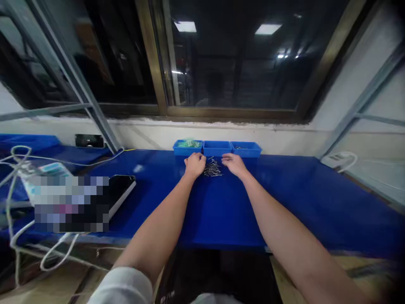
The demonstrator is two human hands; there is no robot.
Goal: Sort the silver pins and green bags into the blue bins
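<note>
Near the far edge of the surface (221,211), thin metal pieces (213,168) are lying piled. On either side, I am holding my left hand (195,164) curled and my right hand (234,164) half open; I cannot tell whether either is gripping anything.

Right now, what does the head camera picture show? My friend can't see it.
The bare left hand and right hand reach to either side of a small pile of thin metal pieces on a blue table. Behind it, three blue bins stand in a row below a dark window; the left bin holds something green.
</note>
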